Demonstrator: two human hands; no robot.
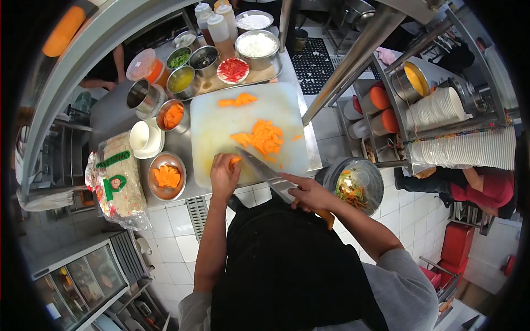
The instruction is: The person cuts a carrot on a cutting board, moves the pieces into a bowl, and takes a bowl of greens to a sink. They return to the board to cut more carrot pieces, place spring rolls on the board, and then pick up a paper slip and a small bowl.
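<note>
My right hand (pixel 306 193) is wrapped round the handle of a large knife (pixel 269 174), whose blade slants up and left over the white cutting board (pixel 212 132). At the board's near edge, my left hand (pixel 225 170) has its fingers curled on a small piece of carrot (pixel 236 160), close to the blade's tip. A pile of orange carrot slices (pixel 265 136) lies on the board beyond the blade. Further back on the board is a smaller group of slices (pixel 243 100).
Left of the board stand a bowl of carrot pieces (pixel 167 176), a packaged bag (pixel 118 179) and white bowls (pixel 144 138). Metal containers and squeeze bottles (pixel 219 28) are behind. A scrap bin (pixel 353 187) is at right. Another person (pixel 488 185) stands far right.
</note>
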